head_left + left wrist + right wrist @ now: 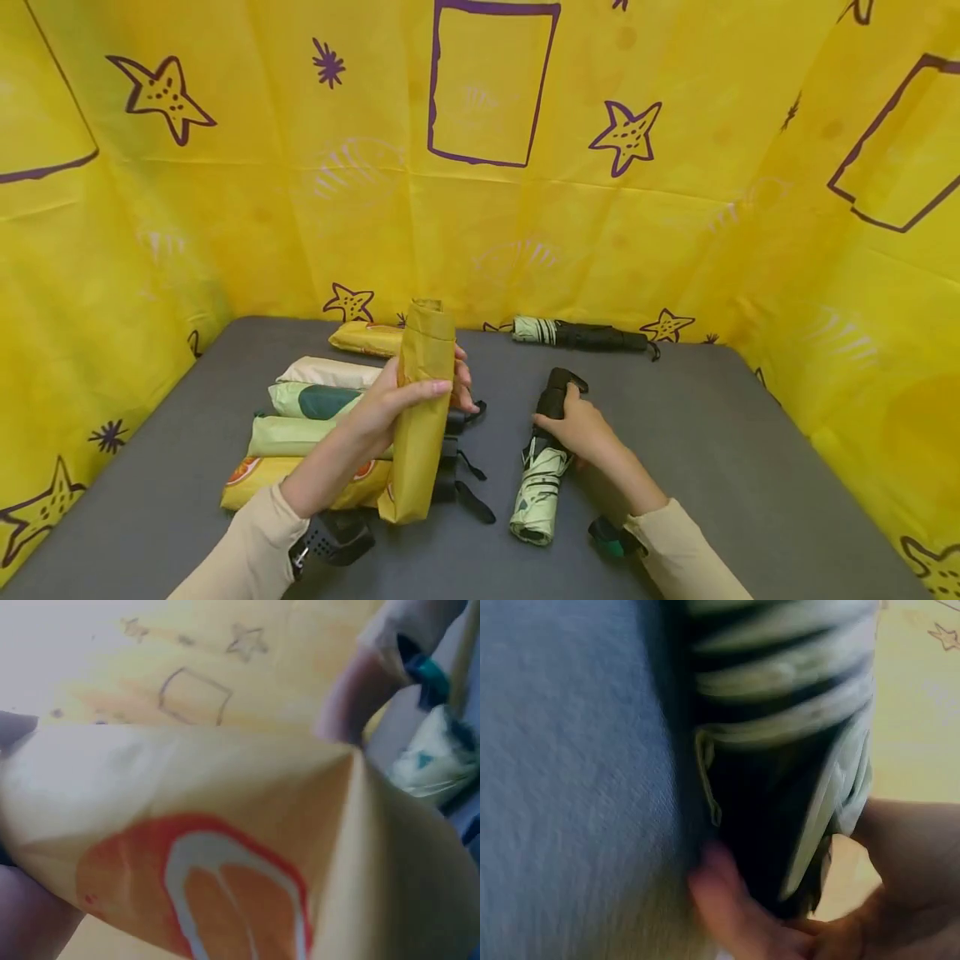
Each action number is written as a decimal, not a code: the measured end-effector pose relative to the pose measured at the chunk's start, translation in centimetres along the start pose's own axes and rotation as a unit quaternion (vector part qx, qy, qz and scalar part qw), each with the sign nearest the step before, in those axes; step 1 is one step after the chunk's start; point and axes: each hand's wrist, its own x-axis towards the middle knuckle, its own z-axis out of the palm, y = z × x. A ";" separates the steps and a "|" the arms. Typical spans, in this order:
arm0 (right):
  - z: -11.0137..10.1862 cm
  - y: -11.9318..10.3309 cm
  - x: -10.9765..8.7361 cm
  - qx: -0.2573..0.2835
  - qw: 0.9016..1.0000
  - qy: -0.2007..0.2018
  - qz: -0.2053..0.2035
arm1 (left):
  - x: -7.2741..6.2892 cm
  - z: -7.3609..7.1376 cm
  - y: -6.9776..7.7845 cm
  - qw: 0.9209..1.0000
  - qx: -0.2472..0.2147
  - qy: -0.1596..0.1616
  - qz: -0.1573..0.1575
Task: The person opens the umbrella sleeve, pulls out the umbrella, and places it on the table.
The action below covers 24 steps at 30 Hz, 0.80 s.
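My left hand grips a yellow umbrella sleeve and holds it upright above the table. An orange-slice print shows on the sleeve in the left wrist view; whether anything is inside, I cannot tell. To the right, my right hand grips the black handle end of a folded umbrella. Its pale green canopy with dark stripes is rolled and points toward me. Close up in the right wrist view, the umbrella is blurred, with my fingers at its lower end.
Left of centre lie several covered umbrellas in a row: yellow with orange prints, green, leaf-patterned, cream and another yellow. A green-and-black umbrella lies at the back edge of the grey table. Yellow curtains stand behind.
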 end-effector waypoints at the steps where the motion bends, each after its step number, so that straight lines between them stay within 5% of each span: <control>1: 0.2 0.1 0.1 0.062 0.998 -0.015 -0.001 | -0.1 0.3 -0.4 1.000 -0.008 -0.020 -0.002; 4: -1.2 -0.6 -0.4 0.257 0.966 -0.014 -0.009 | -0.2 0.9 -1.4 0.997 -0.020 -0.067 -0.009; 6: -3.4 -1.8 -1.4 0.379 0.925 -0.007 -0.012 | -0.3 1.0 -1.8 0.996 -0.021 -0.087 -0.010; 7: -4.5 -2.5 -2.1 0.444 0.896 0.007 -0.020 | -0.4 1.1 -2.0 0.995 -0.024 -0.094 -0.010; 8: -5.7 -3.2 -2.8 0.505 0.862 0.023 -0.035 | -0.5 1.1 -2.2 0.995 -0.026 -0.098 -0.013; 10: -7.7 -4.6 -4.3 0.617 0.780 0.052 -0.086 | -0.7 1.4 -2.4 0.994 -0.039 -0.104 -0.024; 14: -9.9 -6.6 -6.8 0.780 0.591 0.079 -0.192 | -0.9 2.2 -2.7 0.995 0.000 -0.093 -0.044; 17: -10.1 -7.7 -8.2 0.839 0.490 0.091 -0.217 | -1.0 2.8 -2.6 0.991 0.095 -0.072 -0.052; 19: -10.0 -8.2 -8.9 0.864 0.445 0.100 -0.214 | -1.0 3.1 -2.6 0.987 0.127 -0.078 -0.055; 21: -9.9 -8.6 -9.3 0.871 0.425 0.117 -0.216 | -1.0 3.3 -2.5 0.986 0.125 -0.100 -0.044; 24: -9.7 -9.1 -9.8 0.874 0.408 0.141 -0.225 | -1.1 3.4 -2.3 0.985 0.088 -0.142 -0.043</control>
